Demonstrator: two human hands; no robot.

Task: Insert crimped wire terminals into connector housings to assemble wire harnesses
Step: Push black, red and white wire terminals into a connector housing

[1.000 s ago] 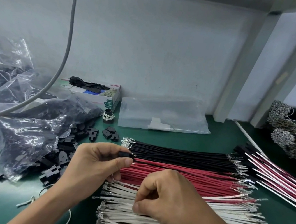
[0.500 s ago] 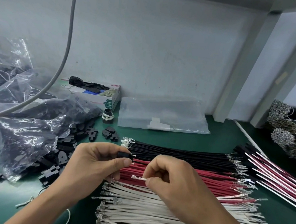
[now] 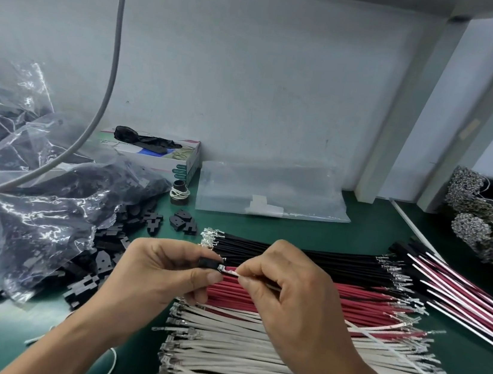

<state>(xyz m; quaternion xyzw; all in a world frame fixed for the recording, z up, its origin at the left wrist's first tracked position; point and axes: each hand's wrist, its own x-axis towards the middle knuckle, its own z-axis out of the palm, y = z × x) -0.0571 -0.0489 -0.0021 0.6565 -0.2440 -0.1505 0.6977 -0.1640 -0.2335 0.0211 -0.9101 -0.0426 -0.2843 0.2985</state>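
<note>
My left hand (image 3: pixel 158 272) pinches a small black connector housing (image 3: pixel 208 264) between thumb and fingers. My right hand (image 3: pixel 290 299) pinches a white wire (image 3: pixel 398 354) close to its metal terminal (image 3: pixel 222 267), and the terminal tip sits at the housing's opening. The wire trails off to the right over the stacks. Below the hands lie rows of black wires (image 3: pixel 292 254), red wires (image 3: pixel 358 305) and white wires (image 3: pixel 247 359), all with crimped ends.
Loose black housings (image 3: pixel 105 250) spill from a clear plastic bag (image 3: pixel 35 206) at left. A box (image 3: pixel 161 156), a flat clear bag (image 3: pixel 273 190) and finished harnesses (image 3: pixel 459 296) at right lie on the green mat. A grey cable (image 3: pixel 109 74) hangs at upper left.
My right hand has lifted a white wire from the stack and moved it left and up, bringing its terminal to the housing held by my left hand.
</note>
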